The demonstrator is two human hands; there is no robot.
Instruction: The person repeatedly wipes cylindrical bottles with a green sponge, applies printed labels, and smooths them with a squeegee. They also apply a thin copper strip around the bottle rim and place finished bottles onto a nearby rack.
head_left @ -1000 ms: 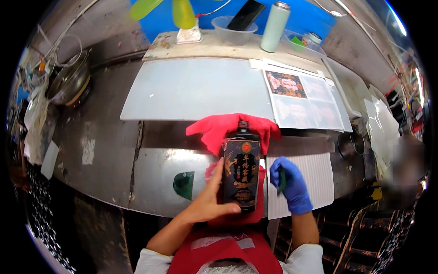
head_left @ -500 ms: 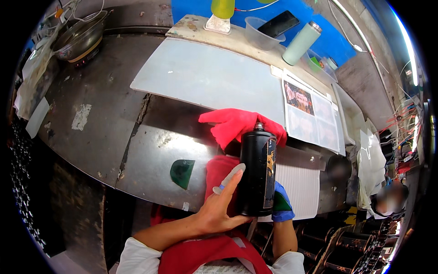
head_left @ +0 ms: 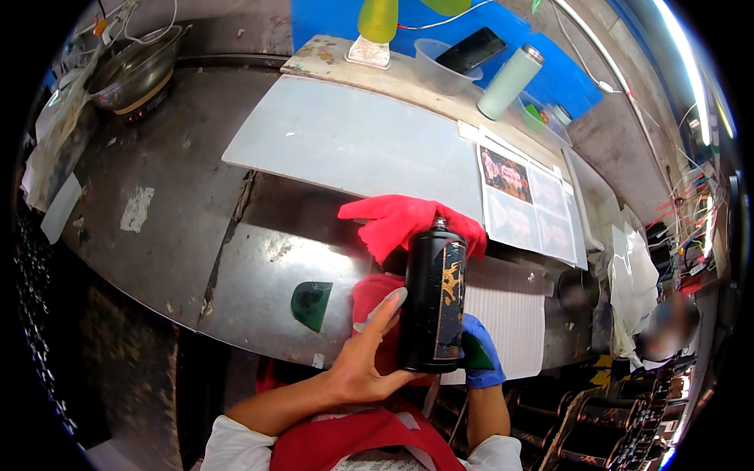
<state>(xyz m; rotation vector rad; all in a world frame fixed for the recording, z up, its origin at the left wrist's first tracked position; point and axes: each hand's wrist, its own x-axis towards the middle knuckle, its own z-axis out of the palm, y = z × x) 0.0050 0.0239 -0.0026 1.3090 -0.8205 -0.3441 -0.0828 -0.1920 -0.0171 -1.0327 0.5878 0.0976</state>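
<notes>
A black cylindrical bottle (head_left: 422, 306) with a short neck and gold decoration stands tilted in front of me. My left hand (head_left: 363, 361) is closed around its lower left side and base, with a whitish covering on a finger. In a blue glove, my right hand (head_left: 484, 369) is beside the bottle's lower right side, gripping a dark green scraper (head_left: 476, 353); part of its fingers is hidden behind the bottle. Red cloth (head_left: 397, 224) lies beyond the bottle's neck, and more red cloth (head_left: 371, 297) shows left of it. A second green scraper (head_left: 311, 306) rests on the metal table.
A pale board (head_left: 353, 141) and printed sheets (head_left: 534, 208) lie farther back. On the rear ledge are a clear tub (head_left: 440, 72) with a phone (head_left: 471, 51) and a green flask (head_left: 509, 82). A metal bowl (head_left: 137, 71) sits far left; several black bottles (head_left: 601, 428) stand lower right.
The bottle has turned in my left hand, so more of its gold decoration faces me. The whole view has shifted slightly. Both hands keep their holds.
</notes>
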